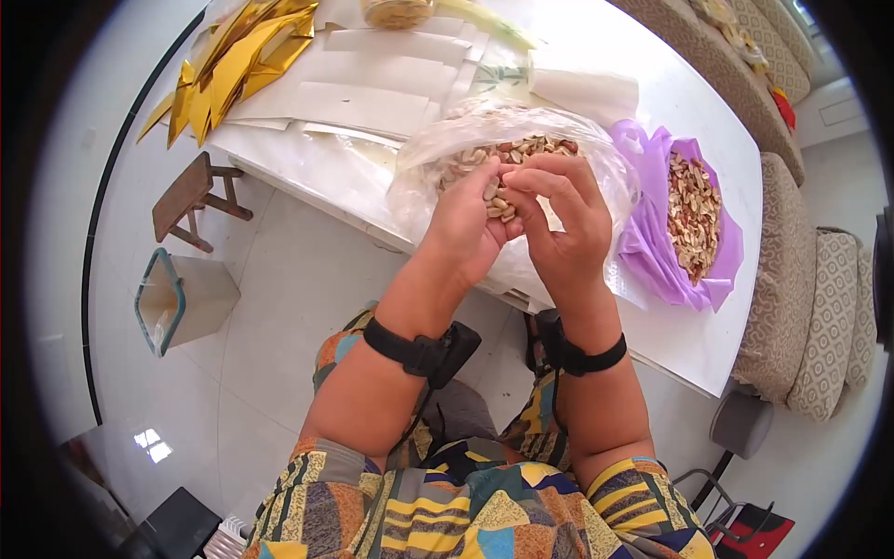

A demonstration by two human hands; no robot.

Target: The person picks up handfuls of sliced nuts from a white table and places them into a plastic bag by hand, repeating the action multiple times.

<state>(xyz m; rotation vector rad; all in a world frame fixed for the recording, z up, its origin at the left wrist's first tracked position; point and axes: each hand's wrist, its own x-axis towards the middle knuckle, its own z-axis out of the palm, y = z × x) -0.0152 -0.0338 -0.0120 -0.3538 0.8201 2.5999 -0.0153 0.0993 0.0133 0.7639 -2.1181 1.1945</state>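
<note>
My left hand (466, 222) is curled around several pale peanut kernels (499, 204), which show in its palm. Over that palm, my right hand (569, 209) has its thumb and forefinger bent close together; whether a kernel is between them cannot be made out. Both hands are above the near side of a clear plastic bag (426, 157), its mouth spread wide. Inside lie many shelled peanuts (534, 147), some pale and some with reddish skins, partly hidden by my hands. To the right, an opened purple plastic bag (642, 237) holds more peanut pieces (693, 216).
The white table (670, 349) carries gold foil paper (258, 63), white sheets (377, 77), a paper roll (583, 87) and a jar (398, 10). A wooden stool (185, 195) and waste bin (192, 300) stand left; a patterned sofa (775, 279) stands right.
</note>
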